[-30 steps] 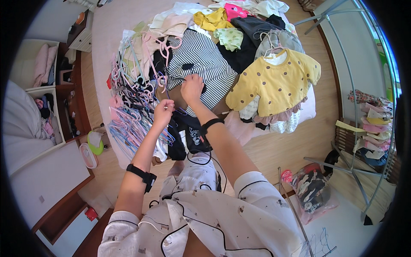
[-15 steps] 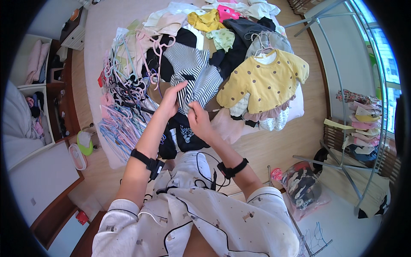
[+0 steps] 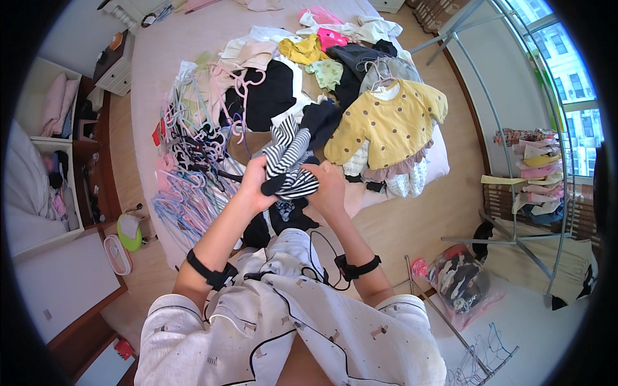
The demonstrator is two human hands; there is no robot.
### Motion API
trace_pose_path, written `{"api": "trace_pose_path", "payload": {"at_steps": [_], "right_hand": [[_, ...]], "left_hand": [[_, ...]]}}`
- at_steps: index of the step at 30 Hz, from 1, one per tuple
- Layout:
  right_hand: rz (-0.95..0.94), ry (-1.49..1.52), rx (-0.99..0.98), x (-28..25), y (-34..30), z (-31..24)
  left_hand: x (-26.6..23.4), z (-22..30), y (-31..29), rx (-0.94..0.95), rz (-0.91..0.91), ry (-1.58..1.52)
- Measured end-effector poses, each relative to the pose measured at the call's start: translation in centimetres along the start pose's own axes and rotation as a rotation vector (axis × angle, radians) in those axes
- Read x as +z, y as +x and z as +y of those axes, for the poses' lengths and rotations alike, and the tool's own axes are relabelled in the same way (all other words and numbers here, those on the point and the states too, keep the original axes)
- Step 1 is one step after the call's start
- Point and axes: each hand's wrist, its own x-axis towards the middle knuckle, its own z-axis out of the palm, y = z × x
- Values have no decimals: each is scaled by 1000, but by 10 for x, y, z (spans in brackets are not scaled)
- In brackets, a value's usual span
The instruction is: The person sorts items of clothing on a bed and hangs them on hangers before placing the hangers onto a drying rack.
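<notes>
You are standing at the near edge of the bed (image 3: 158, 64), whose pale bedspread is stretching out beyond the clothes toward the upper left. Hangers (image 3: 193, 177) are crowding your left, lying near your left wrist. A yellow dotted top (image 3: 386, 122) is lying just beyond your right hand (image 3: 329, 186), near the bed's right edge. Past that edge, the wooden floor (image 3: 386, 222) is running as an open strip toward the metal rack (image 3: 473, 64).

Your forearms are slanting up and inward, elbows bent, each wearing a black strap. You are holding the striped garment (image 3: 290, 157) bunched between both hands, above the near part of the bed. Your left hand (image 3: 256, 186) is gripping its left side, and your right hand is gripping its lower right, fingers curling in; some fingertips are hiding behind the cloth. Black clothing (image 3: 290, 215) is lying below, near your knees.
</notes>
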Motion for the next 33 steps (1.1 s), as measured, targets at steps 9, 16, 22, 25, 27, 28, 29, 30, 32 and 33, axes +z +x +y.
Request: {"api": "trace_pose_path", "payload": {"at_steps": [9, 16, 22, 25, 27, 28, 29, 30, 32, 33], "right_hand": [[-1, 485, -173, 0, 6, -105], [-443, 450, -398, 24, -21, -206], [-491, 396, -258, 11, -23, -267], [-548, 187, -224, 15, -22, -258], [-651, 1, -185, 29, -24, -251], [-711, -133, -196, 38, -24, -246], [-578, -62, -271, 55, -29, -231], [-479, 15, -324, 59, -30, -229], [-275, 163, -428, 64, -25, -227], [-198, 235, -475, 67, -18, -231]], "left_hand": [[-85, 60, -135, 410, 336, 637], [-60, 55, -235, 1187, 0, 1660], [-126, 63, -224, 988, 11, 1572], [-139, 78, -236, 893, 93, 1326], [-142, 81, -242, 856, -6, 1291], [-142, 84, -244, 836, -59, 1278], [-143, 88, -244, 818, -79, 1342], [-146, 93, -244, 809, -92, 1376], [-152, 104, -241, 792, -118, 1443], [-143, 108, -252, 709, -48, 1500]]}}
